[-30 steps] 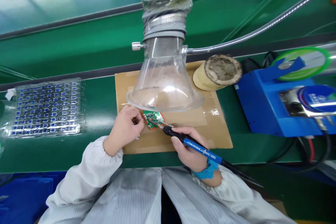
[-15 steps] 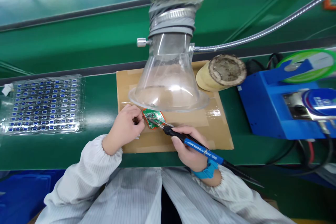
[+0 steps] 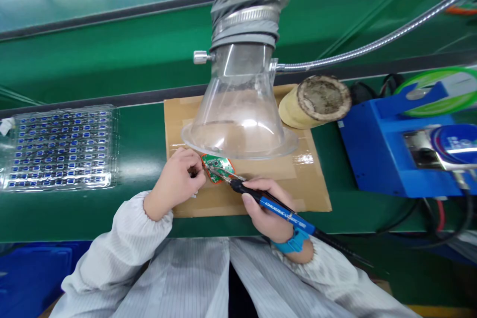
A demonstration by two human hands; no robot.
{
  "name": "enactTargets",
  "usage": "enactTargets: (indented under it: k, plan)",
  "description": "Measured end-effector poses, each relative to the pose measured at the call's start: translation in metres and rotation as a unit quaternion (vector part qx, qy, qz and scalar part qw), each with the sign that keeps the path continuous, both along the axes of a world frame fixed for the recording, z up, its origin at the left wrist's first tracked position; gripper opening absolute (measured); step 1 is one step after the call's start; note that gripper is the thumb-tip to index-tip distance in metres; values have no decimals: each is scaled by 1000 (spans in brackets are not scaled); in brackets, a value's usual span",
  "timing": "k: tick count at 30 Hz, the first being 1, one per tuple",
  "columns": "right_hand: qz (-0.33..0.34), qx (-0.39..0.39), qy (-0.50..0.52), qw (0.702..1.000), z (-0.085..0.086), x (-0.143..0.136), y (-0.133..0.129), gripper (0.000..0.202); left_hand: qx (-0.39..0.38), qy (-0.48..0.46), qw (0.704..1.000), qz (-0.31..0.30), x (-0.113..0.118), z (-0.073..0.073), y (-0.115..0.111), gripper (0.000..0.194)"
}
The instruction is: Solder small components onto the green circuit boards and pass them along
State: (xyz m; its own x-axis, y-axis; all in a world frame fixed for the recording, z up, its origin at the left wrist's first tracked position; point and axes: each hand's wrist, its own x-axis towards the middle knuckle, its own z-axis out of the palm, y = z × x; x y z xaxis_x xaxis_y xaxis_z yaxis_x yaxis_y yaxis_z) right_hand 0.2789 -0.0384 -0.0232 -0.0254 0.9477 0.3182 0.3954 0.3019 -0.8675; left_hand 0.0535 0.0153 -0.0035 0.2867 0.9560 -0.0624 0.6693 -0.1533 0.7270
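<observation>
A green circuit board (image 3: 219, 167) with an orange edge lies on a cardboard sheet (image 3: 298, 184), just below the rim of a clear funnel hood (image 3: 238, 124). My right hand (image 3: 270, 208) is wrapped round a blue and black soldering iron (image 3: 281, 210), whose metal tip reaches over the board. At the board's left edge is my left hand (image 3: 179, 179), its fingers pinched together; what they hold, if anything, is too small to name.
On the left stands a clear tray (image 3: 61, 149) of several small blue parts. A yellowish cup (image 3: 315, 102) with a crusted rim is behind the cardboard's right side. Farther right is a blue machine (image 3: 383, 154) with a green reel (image 3: 439, 92). A metal flexible hose (image 3: 357, 53) crosses above.
The view has shifted very slightly. Both hands, the soldering iron and the board keep nearly the same places relative to one another.
</observation>
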Motion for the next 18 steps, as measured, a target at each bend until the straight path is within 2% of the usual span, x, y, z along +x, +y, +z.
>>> enactTargets:
  k: [18]
  plan:
    - [0,-7,6,1000,3,-3,1,7,-3,-1,1000,-2,0,1,2,19]
